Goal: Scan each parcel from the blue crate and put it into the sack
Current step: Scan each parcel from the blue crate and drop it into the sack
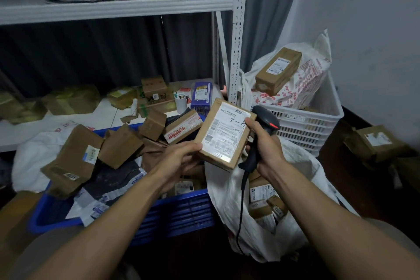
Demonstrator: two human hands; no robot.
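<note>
A flat brown cardboard parcel [223, 134] with a large white label faces up, held above the gap between crate and sack. My left hand [179, 161] grips its lower left corner. My right hand [264, 143] holds a black corded barcode scanner [266, 120] by its handle, thumb resting on the parcel's right edge; the scanner shows a red light. The blue crate [172, 213] below left holds several brown boxes and dark plastic mailers. The white sack [300, 166] stands open at the right with several labelled parcels inside.
A white slotted crate [318, 120] behind the sack holds a printed bag and a brown box [278, 70]. White metal shelving [113, 9] carries tape rolls above and more boxes below. A brown box [375, 141] lies on the dark floor at right.
</note>
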